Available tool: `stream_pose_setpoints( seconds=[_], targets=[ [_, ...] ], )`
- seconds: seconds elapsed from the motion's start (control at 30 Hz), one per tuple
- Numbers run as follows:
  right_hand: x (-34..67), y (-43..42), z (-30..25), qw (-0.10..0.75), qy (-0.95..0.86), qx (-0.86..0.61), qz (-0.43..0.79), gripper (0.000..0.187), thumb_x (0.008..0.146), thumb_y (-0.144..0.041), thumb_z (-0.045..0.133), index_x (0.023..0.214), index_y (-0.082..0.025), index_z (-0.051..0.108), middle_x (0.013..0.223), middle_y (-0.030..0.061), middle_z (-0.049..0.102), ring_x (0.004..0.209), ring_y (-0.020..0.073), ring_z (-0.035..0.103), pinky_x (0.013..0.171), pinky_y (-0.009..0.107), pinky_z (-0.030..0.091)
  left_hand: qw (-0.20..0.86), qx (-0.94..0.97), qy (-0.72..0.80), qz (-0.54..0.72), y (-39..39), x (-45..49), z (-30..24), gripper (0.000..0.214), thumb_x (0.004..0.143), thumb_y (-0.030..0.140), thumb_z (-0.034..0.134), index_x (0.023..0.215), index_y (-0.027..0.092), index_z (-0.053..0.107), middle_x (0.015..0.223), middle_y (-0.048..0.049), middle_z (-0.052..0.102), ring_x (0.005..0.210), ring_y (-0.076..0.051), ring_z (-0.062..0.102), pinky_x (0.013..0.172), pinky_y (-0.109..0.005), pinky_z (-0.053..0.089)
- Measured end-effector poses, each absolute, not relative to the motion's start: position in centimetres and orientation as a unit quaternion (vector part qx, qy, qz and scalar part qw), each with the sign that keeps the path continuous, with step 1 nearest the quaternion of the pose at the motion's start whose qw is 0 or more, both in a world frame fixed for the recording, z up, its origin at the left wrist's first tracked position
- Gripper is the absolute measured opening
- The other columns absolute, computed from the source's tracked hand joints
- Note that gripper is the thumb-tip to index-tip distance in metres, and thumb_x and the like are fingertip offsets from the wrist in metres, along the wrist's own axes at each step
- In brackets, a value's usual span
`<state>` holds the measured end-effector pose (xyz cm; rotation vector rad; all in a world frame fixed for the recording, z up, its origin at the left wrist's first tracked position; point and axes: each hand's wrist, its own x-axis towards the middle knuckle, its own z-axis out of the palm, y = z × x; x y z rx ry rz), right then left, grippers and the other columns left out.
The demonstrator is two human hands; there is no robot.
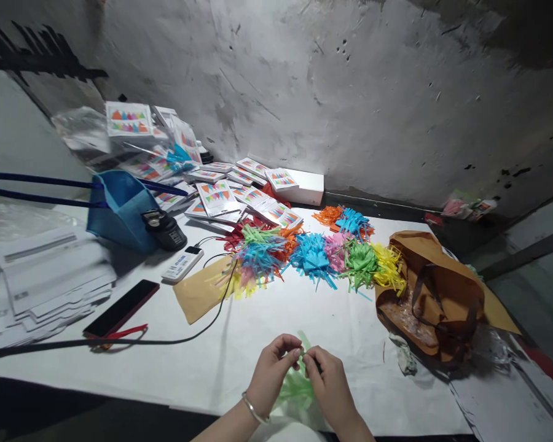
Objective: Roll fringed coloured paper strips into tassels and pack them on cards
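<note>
Both my hands meet low in the middle of the head view, over the white table [198, 362]. My left hand [271, 373], with a silver bangle on the wrist, pinches the top of a bundle of light green paper strips [297, 388]. My right hand [327, 383] pinches the same bundle from the other side. The green strips fan out below and between my fingers. Further back lie heaps of finished fringed paper bundles [313, 253] in blue, pink, green, yellow, orange and red.
A brown paper bag [435, 294] lies open at the right. A black phone [121, 308], red scissors [122, 334], a black cable, a power bank [182, 264], a blue bag [120, 209], stacked white folded boxes [46, 282] and several printed packets [216, 197] sit left and back.
</note>
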<state>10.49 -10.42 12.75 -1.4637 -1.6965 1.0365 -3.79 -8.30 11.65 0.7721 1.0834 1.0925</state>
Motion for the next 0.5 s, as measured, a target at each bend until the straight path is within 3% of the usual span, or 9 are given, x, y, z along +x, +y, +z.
stream_pose_setpoints(
  seconds=[0.5],
  targets=[
    [10.47,-9.47,12.16,0.33,-0.669,-0.54,0.39,0.025,0.094,-0.026,0.041,0.075,-0.019,0.056,0.064,-0.0025,0.054,0.059,0.0121,0.049,0.057,0.021,0.034,0.608,0.405,0.51,0.454,-7.65,-3.68,11.3,0.026,0.071,0.038,0.07,0.086,0.017,0.068,0.078,-0.0032,0.067,0.066,-0.016,0.058,0.064,-0.029,0.05]
  ],
)
